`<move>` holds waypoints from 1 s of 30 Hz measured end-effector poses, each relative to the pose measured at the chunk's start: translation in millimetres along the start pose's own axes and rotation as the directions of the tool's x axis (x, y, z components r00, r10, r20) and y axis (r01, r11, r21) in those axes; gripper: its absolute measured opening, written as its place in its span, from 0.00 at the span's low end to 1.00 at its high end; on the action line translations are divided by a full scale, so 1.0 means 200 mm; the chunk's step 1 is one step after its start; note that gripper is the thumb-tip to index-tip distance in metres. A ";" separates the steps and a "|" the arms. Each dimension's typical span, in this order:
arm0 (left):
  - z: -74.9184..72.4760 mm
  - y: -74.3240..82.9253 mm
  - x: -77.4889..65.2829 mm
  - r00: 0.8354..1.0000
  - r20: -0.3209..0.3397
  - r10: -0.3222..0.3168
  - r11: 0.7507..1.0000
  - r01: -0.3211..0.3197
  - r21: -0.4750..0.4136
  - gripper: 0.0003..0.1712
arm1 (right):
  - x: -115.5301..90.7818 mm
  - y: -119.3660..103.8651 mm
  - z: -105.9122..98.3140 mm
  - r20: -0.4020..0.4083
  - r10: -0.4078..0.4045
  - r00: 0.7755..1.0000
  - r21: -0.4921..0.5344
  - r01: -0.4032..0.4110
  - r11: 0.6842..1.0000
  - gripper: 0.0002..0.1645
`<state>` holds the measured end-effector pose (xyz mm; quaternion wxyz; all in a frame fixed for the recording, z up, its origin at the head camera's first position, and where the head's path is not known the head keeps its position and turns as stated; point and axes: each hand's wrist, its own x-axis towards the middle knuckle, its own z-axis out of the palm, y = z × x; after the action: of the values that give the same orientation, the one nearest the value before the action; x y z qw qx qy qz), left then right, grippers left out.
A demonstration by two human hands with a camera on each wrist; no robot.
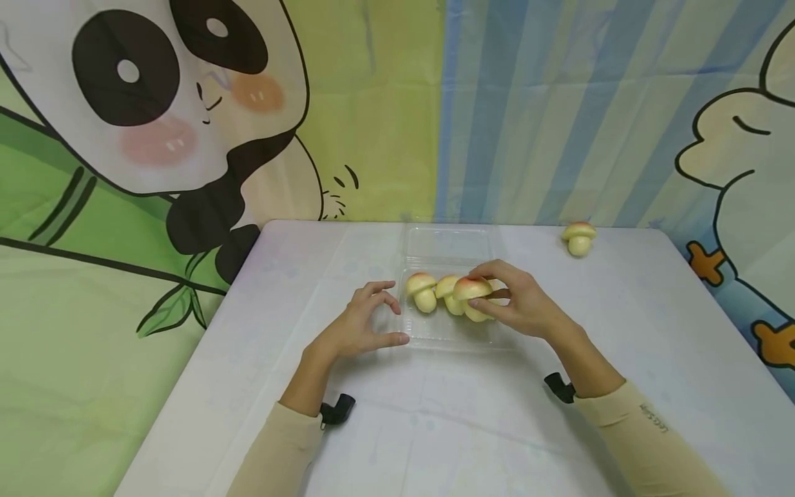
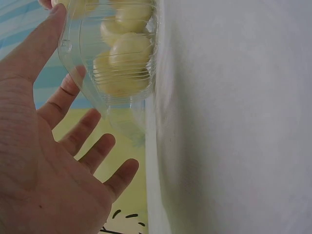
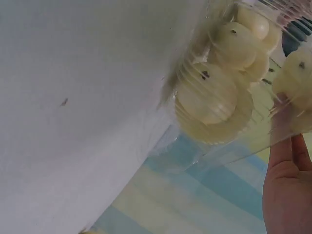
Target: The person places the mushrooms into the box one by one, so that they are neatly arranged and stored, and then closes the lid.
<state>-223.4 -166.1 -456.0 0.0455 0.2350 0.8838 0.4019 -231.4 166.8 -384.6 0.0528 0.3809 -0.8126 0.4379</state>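
A clear plastic clamshell box [image 1: 444, 336] lies open in the middle of the white table [image 1: 435, 428], its lid flat behind it. Two pale yellow toy mushrooms [image 1: 423, 290] stand in its left part. My right hand [image 1: 528, 304] pinches the red-tinged cap of a third mushroom [image 1: 470, 288] inside the box. My left hand [image 1: 363, 324] rests by the box's left edge with its fingers relaxed. In the left wrist view the palm [image 2: 44, 161] is spread and the thumb touches the box wall [image 2: 73, 44]. The right wrist view shows mushrooms [image 3: 209, 92] through the box, with fingers [image 3: 287, 190] below.
One more mushroom [image 1: 579, 238] stands alone at the table's far right corner. Cartoon cloth backdrops, a panda [image 1: 155, 96] on the left and stripes on the right, hang behind and beside the table.
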 end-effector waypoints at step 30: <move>0.00 0.01 0.01 1.000 -0.001 -0.019 1.000 0.019 0.023 0.32 | 0.04 0.18 0.20 0.207 0.004 0.978 0.086 -0.022 0.996 0.21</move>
<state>-224.0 -165.0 -454.6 0.0462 0.2272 0.8905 0.3914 -251.3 143.5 -429.7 -0.0514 0.4208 -0.7963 0.4315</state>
